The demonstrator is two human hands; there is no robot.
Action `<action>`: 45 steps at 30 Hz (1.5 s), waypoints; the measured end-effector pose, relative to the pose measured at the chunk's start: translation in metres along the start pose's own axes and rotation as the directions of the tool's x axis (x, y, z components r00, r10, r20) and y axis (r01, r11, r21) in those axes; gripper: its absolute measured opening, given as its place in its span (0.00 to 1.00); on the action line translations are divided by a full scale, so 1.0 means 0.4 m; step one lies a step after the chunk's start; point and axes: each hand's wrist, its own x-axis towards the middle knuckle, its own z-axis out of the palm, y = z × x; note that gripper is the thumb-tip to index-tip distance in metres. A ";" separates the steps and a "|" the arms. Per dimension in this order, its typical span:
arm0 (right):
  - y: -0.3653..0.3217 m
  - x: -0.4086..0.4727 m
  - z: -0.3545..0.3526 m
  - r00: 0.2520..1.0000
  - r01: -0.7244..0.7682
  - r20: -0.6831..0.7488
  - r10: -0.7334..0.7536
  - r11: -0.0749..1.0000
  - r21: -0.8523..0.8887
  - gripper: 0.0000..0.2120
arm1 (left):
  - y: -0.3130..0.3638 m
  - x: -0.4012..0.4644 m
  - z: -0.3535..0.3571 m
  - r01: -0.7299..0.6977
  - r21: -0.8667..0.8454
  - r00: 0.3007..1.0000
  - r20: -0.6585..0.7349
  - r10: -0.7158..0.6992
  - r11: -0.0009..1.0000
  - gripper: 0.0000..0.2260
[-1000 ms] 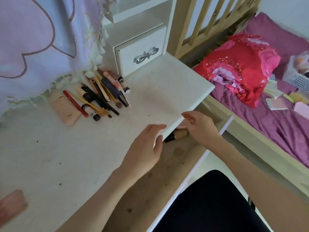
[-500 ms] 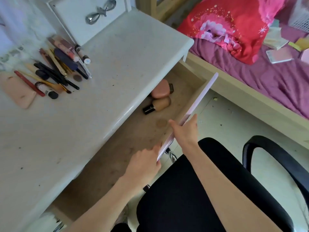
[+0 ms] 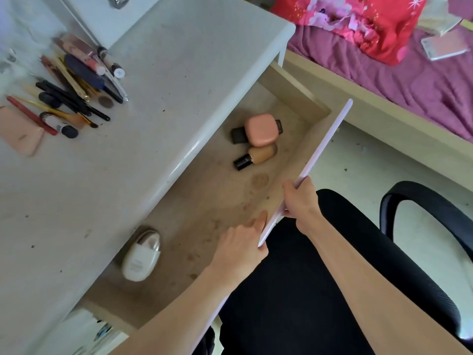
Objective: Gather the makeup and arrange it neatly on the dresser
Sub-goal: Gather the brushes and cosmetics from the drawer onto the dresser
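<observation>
Both hands grip the drawer front (image 3: 320, 147): left hand (image 3: 240, 245), right hand (image 3: 300, 199), fingers curled round it. Inside the drawer, pink compact (image 3: 261, 129) and foundation bottle (image 3: 256, 156) lie well beyond the fingers.

We see a white dresser (image 3: 158, 73) with its wide drawer (image 3: 294, 80) pulled open, the wooden bottom stained. Just beside it stands a bed (image 3: 384, 119) with a pale wood frame — purple sheet (image 3: 422, 80), red floral pillow (image 3: 358, 19). Near us, a black chair (image 3: 422, 226) sits on a pale floor (image 3: 363, 160) in soft daylight.
</observation>
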 end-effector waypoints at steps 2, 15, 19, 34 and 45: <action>0.000 0.002 -0.001 1.000 0.005 0.010 -0.005 1.000 0.002 0.05 | -0.007 0.004 0.005 -0.006 -0.011 1.000 -0.015 0.006 1.000 0.26; 0.015 -0.016 -0.008 0.996 0.089 -0.017 -0.089 0.996 -0.023 0.06 | -0.109 -0.015 0.013 -0.011 -0.441 0.982 0.163 0.092 0.898 0.25; 0.017 -0.020 -0.017 0.983 0.164 -0.078 -0.167 0.986 -0.043 0.14 | -0.116 -0.026 0.014 0.017 -0.508 0.989 0.137 0.061 0.861 0.20; -0.207 0.152 0.004 0.768 0.523 0.389 -0.509 0.149 -0.839 0.18 | -0.180 0.110 0.036 -0.005 -0.379 0.985 -0.160 -0.060 0.925 0.24; -0.248 0.223 -0.004 0.875 0.447 0.398 -0.277 0.141 -0.883 0.23 | -0.111 0.318 0.009 0.022 -0.537 0.929 -0.301 -0.216 0.843 0.16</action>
